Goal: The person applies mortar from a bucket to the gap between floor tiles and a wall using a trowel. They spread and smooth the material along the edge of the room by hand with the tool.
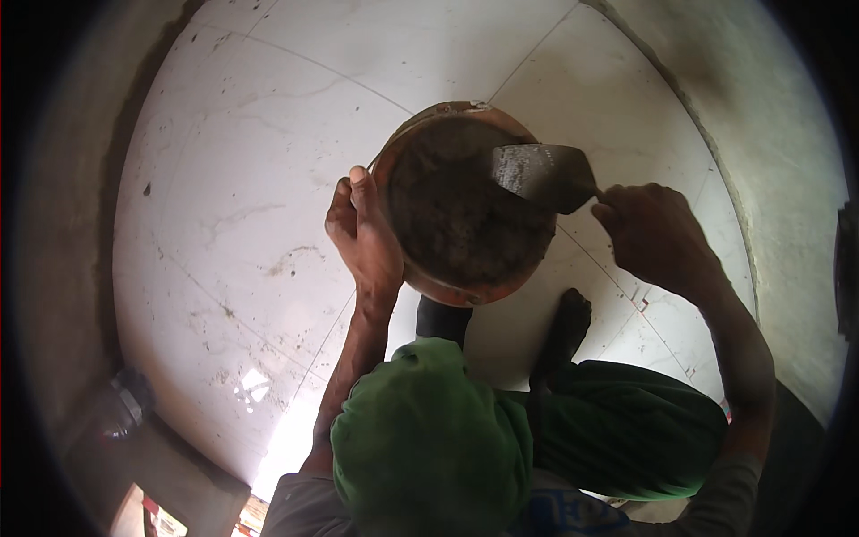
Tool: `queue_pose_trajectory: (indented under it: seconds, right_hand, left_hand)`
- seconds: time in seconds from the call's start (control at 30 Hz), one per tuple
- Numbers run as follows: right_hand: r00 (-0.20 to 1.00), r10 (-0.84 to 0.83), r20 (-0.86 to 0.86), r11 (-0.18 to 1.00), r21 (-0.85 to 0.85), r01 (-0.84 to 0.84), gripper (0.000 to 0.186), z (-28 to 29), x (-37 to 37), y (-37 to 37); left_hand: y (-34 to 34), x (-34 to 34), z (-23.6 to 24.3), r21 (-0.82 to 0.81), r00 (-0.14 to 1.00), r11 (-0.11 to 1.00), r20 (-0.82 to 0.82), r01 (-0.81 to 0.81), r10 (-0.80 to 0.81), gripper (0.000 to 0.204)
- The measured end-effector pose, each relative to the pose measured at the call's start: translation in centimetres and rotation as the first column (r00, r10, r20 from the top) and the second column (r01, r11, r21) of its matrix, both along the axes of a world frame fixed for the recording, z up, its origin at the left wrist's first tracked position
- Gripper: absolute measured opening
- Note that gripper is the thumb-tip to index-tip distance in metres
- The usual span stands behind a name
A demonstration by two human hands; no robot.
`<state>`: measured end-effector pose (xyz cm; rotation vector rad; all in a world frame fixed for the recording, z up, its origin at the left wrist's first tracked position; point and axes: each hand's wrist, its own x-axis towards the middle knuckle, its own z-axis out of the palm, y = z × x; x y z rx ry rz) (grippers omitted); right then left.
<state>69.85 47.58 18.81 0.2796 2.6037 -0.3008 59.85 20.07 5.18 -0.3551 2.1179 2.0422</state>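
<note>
A round, reddish-brown bucket point(501, 288) stands on the floor in front of my knees, holding a dark grey, lumpy mix point(461, 210). My left hand point(369, 228) grips its left side, thumb up, where a thin handle point(386, 143) runs along the rim. In my closed right hand point(658, 234) is a trowel point(546, 174), its broad metal blade reaching over the bucket's right rim. Pale, wet-looking residue streaks the blade's left part. The fingers of my left hand are partly hidden behind the thumb and palm.
White tiled floor point(242, 170) with dark specks surrounds the bucket. Plain grey walls rise at the left point(67, 224) and right point(769, 152). My bent legs in green trousers point(626, 425) are close to the bucket. A clear container point(130, 403) is at the lower left.
</note>
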Motion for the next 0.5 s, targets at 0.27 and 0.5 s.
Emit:
queue_pose_trajectory:
  seconds: [0.27, 0.5]
  right_hand:
    - [0.991, 0.031, 0.130, 0.986, -0.166, -0.009, 0.024, -5.4, 1.4, -1.7]
    - [0.949, 0.047, -0.310, 0.993, -0.090, -0.079, 0.015, -3.2, 4.4, -1.3]
  left_hand:
    - [2.4, 0.5, 0.8, -0.003, 0.990, 0.993, -0.076, 0.120, -0.120, 0.043]
    - [0.7, -0.3, -0.6, 0.104, 0.998, 0.993, -0.032, 0.062, -0.059, 0.042]
